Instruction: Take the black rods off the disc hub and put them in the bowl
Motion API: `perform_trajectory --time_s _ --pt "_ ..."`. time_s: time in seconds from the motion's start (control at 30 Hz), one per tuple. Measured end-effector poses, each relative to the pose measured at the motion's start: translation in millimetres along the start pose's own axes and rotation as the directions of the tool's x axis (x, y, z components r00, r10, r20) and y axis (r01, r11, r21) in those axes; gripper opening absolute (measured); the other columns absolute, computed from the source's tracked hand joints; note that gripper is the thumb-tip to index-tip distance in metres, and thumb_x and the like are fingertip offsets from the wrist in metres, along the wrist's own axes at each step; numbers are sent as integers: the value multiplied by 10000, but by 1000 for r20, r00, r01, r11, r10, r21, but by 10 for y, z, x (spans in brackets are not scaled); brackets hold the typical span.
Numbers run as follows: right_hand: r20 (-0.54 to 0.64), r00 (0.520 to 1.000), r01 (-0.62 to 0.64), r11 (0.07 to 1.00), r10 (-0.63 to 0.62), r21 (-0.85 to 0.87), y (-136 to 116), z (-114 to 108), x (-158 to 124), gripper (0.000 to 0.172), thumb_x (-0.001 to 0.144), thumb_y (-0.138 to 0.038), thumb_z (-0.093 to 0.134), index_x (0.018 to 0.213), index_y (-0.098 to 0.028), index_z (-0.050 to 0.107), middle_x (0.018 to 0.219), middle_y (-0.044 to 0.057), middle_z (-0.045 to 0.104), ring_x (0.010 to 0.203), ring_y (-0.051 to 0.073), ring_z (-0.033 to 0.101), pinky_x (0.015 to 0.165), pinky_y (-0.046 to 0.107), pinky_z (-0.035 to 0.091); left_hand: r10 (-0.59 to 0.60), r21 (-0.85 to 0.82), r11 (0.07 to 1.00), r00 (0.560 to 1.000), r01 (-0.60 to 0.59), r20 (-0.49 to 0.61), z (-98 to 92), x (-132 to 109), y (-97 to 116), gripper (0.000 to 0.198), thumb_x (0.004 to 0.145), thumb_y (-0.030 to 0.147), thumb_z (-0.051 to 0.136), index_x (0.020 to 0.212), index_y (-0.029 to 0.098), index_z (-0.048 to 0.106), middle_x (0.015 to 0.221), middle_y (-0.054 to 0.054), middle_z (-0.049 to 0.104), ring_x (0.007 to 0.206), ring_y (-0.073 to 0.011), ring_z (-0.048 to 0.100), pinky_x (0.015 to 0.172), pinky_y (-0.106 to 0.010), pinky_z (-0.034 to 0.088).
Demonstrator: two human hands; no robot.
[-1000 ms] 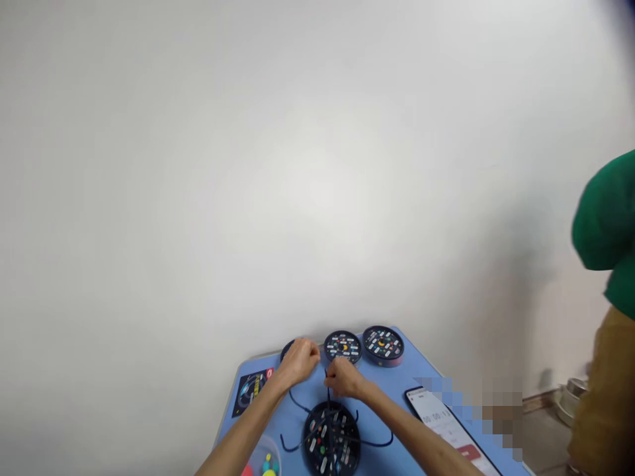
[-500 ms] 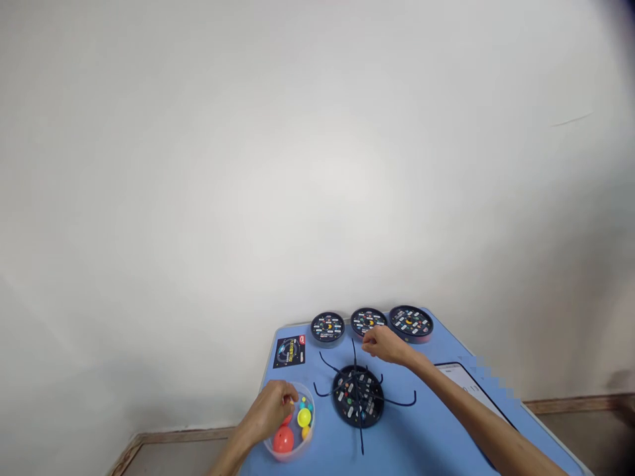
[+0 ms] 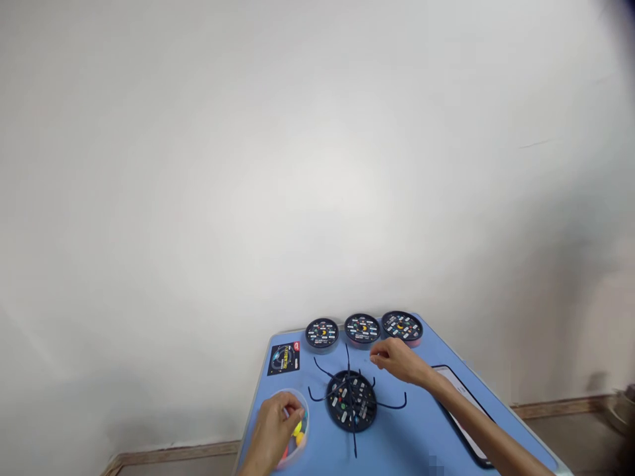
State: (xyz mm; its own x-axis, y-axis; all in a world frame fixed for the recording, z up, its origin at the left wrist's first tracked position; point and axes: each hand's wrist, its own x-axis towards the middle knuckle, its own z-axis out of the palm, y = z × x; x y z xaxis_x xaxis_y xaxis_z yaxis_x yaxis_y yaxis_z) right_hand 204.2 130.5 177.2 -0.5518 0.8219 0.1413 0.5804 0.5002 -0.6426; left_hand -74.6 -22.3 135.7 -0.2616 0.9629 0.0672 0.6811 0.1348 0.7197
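Observation:
My left hand (image 3: pixel 276 424) is at the clear round tub (image 3: pixel 306 428), thumb and fingers pinched together over its opening. Between the fingertips nothing can be made out. Inside the tub, partly covered by the hand, are yellow balls (image 3: pixel 299 437) and some red and blue pieces. Right of the tub lies a black printed disc (image 3: pixel 338 411) with several thin dark bent arms (image 3: pixel 387 405) spreading out from its middle. Above and right of it hovers my right hand (image 3: pixel 397 359), fingers curled closed and apart from the arms; whatever it may hold is hidden.
Along the table's back edge, against the white wall, stand three round tubs with printed black lids (image 3: pixel 322 334). A dark printed card (image 3: pixel 284 358) lies at the back left. A tablet or large phone (image 3: pixel 466 391) rests under my right forearm on the blue table (image 3: pixel 411 433).
My left hand has turned and covers more of the tub's contents. The right hand is slightly further right of the bent arms. The whole view has shifted a little.

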Motion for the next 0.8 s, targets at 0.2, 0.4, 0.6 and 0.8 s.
perform_trajectory --time_s 0.2,0.4,0.6,0.8 --pt "12 999 -35 997 34 75 -68 52 -63 240 733 -164 479 602 -149 680 595 17 653 537 117 526 515 210 331 -34 -28 999 999 33 -28 468 -147 -158 492 755 700 520 841 230 636 656 -13 592 626 -185 549 623 -303 470" --pt "3 998 -63 985 63 161 -210 89 15 255 736 -190 485 535 -152 637 567 20 644 516 110 526 493 195 340 160 115 981 987 -158 -5 875 -85 164 394 934 434 313 995 258 660 1032 -85 679 911 -216 620 856 -325 489" --pt "51 996 -76 977 67 201 15 248 178 213 673 -148 489 617 -134 694 603 36 684 550 129 576 505 199 382 128 332 937 991 -108 -40 953 222 719 449 929 206 283 1315 189 510 1384 -141 492 1266 -228 485 1043 -323 365" --pt "112 983 -173 932 144 319 308 206 112 182 696 -185 514 672 -134 687 615 25 672 536 108 539 483 188 373 127 416 897 988 -151 86 776 385 936 324 884 110 372 1067 172 632 1137 -146 600 1019 -234 589 887 -310 410"
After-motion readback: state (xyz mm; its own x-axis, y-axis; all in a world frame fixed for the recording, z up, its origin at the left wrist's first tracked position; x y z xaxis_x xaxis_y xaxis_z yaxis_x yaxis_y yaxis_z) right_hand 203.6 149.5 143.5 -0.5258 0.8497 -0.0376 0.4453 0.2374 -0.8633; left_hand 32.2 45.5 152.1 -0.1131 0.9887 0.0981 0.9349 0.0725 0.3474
